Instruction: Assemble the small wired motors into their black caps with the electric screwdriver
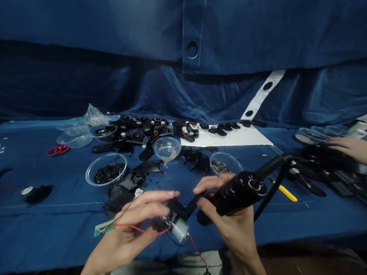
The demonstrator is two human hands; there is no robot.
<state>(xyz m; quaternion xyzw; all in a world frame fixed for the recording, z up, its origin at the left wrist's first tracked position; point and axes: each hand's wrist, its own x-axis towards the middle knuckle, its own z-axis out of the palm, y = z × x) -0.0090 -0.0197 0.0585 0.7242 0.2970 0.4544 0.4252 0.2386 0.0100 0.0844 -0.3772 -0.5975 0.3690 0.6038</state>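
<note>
From where I stand, a blue cloth tabletop (34, 244) fills the lower part of the view. At its far left lie red-handled scissors (58, 150) beside 2 clear plastic bowls (73, 136), and just right of them sits a clear bowl of black screws (106, 171). A heap of black plastic parts (134, 130) spreads behind that bowl.

A small green circuit board (103, 229) hangs just past the person's left hand (126, 225), joined to red wires (134, 228). The left fingers (151, 202) are pressed together and curve over a bent black plastic housing (186, 208), with their tips ending just above a small silver motor (179, 229) fixed at the housing's lower end. The housing spans the gap between the hands.

The right hand (232, 225) grips the housing's thick upper body. Its fingers (215, 182) lie on top, and its thumb presses from below, pinching the housing between them. A coiled black cable (272, 166) runs away from that end.

Behind the hands stand a clear bowl of silver bits (167, 149), a clear bowl of dark bits (225, 165), and a white sheet (226, 138) laid with black pieces. Farther right lie a yellow-handled tool (286, 193) and, near some clear bowls (312, 134), a co-worker's hand (345, 147).
</note>
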